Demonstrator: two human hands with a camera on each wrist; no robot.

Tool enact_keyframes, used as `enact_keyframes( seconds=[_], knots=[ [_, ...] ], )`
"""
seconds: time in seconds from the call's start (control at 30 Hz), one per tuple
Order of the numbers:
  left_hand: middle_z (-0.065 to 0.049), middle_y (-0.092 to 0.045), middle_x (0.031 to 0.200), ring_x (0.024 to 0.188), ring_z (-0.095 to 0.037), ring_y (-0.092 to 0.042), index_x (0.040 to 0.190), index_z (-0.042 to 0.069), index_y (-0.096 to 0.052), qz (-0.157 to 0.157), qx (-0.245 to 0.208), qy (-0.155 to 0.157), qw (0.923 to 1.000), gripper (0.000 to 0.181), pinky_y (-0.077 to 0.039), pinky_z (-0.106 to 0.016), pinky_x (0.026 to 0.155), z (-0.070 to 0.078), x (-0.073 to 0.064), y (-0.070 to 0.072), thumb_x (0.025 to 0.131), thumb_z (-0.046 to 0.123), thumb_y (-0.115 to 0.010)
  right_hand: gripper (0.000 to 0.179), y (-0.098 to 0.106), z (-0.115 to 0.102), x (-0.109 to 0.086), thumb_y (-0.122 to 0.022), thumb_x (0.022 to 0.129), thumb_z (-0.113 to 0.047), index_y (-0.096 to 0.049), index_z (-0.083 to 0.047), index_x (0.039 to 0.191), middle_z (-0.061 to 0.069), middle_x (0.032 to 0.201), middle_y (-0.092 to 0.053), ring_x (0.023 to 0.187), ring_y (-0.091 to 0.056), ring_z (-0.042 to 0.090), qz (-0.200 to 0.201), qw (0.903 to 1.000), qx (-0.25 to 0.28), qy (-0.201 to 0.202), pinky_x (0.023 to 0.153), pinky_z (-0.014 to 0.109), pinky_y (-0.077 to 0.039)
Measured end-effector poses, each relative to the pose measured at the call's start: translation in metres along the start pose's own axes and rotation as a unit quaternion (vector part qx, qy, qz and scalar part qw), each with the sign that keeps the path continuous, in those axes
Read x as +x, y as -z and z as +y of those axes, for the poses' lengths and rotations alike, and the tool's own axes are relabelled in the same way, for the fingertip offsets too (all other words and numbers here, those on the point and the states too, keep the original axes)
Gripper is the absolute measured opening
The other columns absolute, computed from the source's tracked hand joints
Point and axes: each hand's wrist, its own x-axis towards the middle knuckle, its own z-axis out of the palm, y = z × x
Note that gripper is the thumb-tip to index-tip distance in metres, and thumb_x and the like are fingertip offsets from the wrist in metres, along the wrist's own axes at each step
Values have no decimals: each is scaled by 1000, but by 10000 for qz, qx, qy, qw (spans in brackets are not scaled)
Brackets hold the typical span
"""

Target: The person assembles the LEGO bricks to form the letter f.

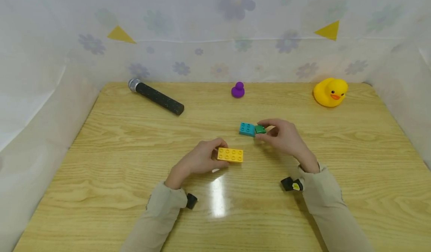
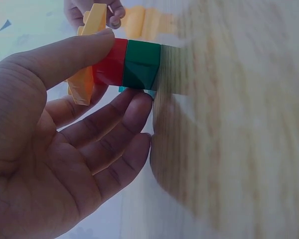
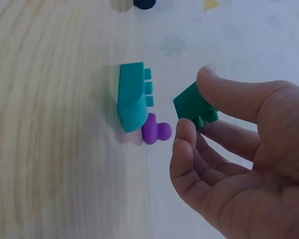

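In the head view my left hand (image 1: 201,158) grips a stack of toy bricks between thumb and fingers, with a yellow eight-stud brick (image 1: 230,155) on top. The left wrist view shows a red brick (image 2: 111,63) and a dark green brick (image 2: 141,64) beneath the yellow one, the green end close to the tabletop. My right hand (image 1: 285,137) pinches a small green brick (image 3: 192,103), held off the table with its studs turned sideways. Just left of it, a teal brick (image 1: 247,129) with a rounded end lies on the table, studs up.
At the back stand a black microphone (image 1: 158,96) on the left, a small purple duck (image 1: 238,90) in the middle and a yellow duck (image 1: 330,92) on the right. A flowered white cloth (image 1: 208,27) hangs behind the wooden table (image 1: 128,139).
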Motion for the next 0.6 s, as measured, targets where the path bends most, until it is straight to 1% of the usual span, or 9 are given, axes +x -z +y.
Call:
enact_keyframes(
  seconds=[0.17,0.4,0.5,0.6],
  knots=[
    [2,-62,100,85,-15,-56,110,14,-56,3,22,-28,10000,32,-48,-28,74,0,0,0,85,19,-75,36,-2,-9,-2,-70,90,-18,-62,-3,121,18,117,-63,90,-66,30,22,9997,69,221,77,44,-53],
    [2,-62,100,83,-14,-56,111,13,-57,26,28,-93,9999,31,-48,-29,73,-1,-1,0,85,19,-74,36,-9,-22,-3,-72,87,-12,-63,-1,120,15,112,-66,82,-67,24,60,9986,102,512,73,39,-54],
    [2,-62,99,82,-14,-56,110,13,-57,28,0,-111,9999,31,-48,-28,72,-1,-1,0,85,19,-74,36,-13,-29,-5,-69,89,-10,-62,1,122,17,113,-66,81,-66,23,17,9973,156,713,72,38,-54],
    [1,-63,98,79,-14,-57,110,11,-57,65,-12,-200,9998,31,-49,-26,69,-2,-1,0,85,18,-75,36,-17,-36,-7,-66,90,-6,-60,4,124,19,114,-64,82,-65,23,-33,9948,211,998,72,36,-54]
  ],
)
